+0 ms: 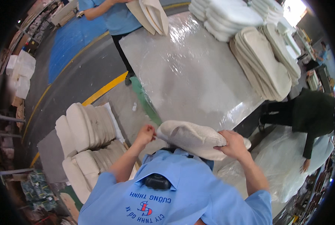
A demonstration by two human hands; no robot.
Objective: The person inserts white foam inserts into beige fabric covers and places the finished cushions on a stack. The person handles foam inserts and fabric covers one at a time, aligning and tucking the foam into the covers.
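Note:
A beige fabric seat cushion [192,135] is held up in front of my chest, at the near edge of the table. My right hand [233,144] grips its right end, thumb and fingers closed over the fabric. Just off the cushion's left end, my left hand [147,135] is raised with its fingers curled together; whether anything small is in them is hidden. The cushion's upper face is creased and dented. On my left, beige cushions [88,123] stand packed on edge in two rows.
A large table [197,71] under clear plastic film lies ahead. At its right are piled beige cushions [263,63] and white padding [227,17]. Across it, a co-worker [120,18] holds beige pieces. Another person [310,112] bends over a plastic-wrapped bundle [287,165] at right.

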